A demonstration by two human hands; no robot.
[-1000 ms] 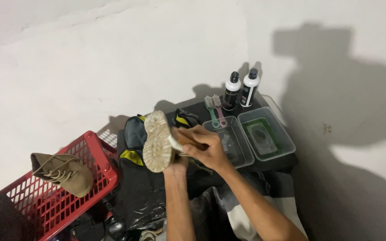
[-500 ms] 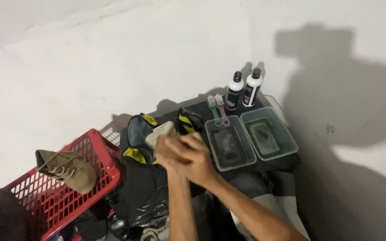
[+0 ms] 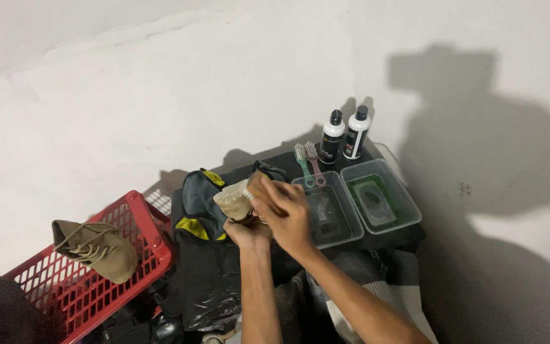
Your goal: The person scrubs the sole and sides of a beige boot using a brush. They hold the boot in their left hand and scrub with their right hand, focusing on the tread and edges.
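Observation:
My left hand (image 3: 247,232) grips a tan shoe (image 3: 232,202) from below, holding it up over a dark bag with yellow trim (image 3: 197,205). My right hand (image 3: 286,214) lies over the shoe's near end, fingers curled on it; whether something is in that hand is hidden. Only the shoe's toe and a strip of pale sole show past my fingers. Just right of my hands stands a clear tub (image 3: 345,228) with dark liquid.
A second clear tub (image 3: 406,215) with green liquid sits further right. Two brushes (image 3: 307,160) and two black-and-white bottles (image 3: 344,135) stand behind the tubs. A red basket (image 3: 151,232) at left carries another tan boot (image 3: 98,248). White wall behind.
The shoe has turned from sole-up facing me to tucked under my right hand. Both hands shifted slightly, and the view tilted a little.

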